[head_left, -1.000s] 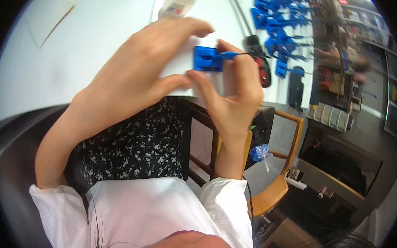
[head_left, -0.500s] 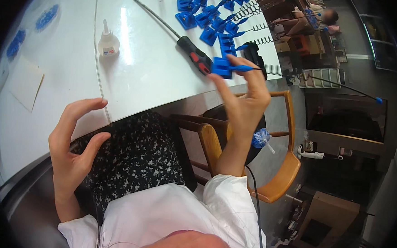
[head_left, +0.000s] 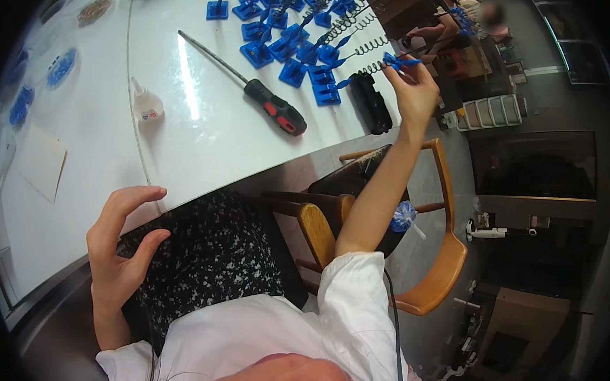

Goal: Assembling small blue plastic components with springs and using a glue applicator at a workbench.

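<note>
Partly hidden, blue piece pinched in right hand

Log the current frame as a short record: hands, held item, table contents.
left hand: holds nothing, fingers curled and apart, near the table's front edge
right hand: reached out to the table's right side
held item: small blue piece, in the right fingers
screwdriver: lying on the table, black and red handle, between bottle and black object
bottle: small, whitish, left of the screwdriver
blue parts: cluster beyond the screwdriver
black object: near the right edge, kind unclear
</note>
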Motion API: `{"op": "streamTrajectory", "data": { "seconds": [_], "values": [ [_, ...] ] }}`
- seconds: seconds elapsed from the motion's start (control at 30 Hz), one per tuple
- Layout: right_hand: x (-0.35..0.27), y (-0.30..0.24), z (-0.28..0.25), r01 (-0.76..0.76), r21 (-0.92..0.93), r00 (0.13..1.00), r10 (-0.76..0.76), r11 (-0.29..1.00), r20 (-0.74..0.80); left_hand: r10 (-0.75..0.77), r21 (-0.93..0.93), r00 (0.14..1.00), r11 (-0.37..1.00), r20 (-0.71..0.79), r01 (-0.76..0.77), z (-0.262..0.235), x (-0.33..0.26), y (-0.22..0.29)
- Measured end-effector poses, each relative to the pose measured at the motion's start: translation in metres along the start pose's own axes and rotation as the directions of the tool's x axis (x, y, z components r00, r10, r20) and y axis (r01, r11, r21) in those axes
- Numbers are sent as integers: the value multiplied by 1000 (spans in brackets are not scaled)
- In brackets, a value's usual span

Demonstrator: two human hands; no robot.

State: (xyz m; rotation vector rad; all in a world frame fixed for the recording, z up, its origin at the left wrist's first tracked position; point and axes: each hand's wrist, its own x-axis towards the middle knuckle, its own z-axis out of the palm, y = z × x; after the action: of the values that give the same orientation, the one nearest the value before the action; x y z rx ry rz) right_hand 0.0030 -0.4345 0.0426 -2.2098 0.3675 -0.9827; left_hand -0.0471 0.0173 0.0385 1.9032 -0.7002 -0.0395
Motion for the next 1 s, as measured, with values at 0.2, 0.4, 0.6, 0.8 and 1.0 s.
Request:
{"op": "streamTrajectory", "data": {
  "seconds": [0.2, 0.4, 0.6, 0.8, 1.0],
  "values": [
    [41, 41, 37, -4, 26, 981, -1, 1000, 191, 9, 27, 1000, 1000, 23, -10, -1, 4, 2],
    [39, 24, 38, -67, -111, 897, 109, 991, 429, -3, 80, 1000, 997, 16, 2, -6, 0, -2],
    [44, 30, 35, -64, -19, 870, 65, 998, 490, -12, 73, 1000, 997, 23, 10, -6, 0, -3],
    [34, 22, -8, -10, -240, 893, 117, 971, 435, -21, 99, 1000, 995, 6, 20, -6, -2, -3],
    [-11, -20, -22, 70, -349, 787, 163, 935, 595, -16, 87, 999, 996, -34, 19, -11, -3, -1]
  ]
}}
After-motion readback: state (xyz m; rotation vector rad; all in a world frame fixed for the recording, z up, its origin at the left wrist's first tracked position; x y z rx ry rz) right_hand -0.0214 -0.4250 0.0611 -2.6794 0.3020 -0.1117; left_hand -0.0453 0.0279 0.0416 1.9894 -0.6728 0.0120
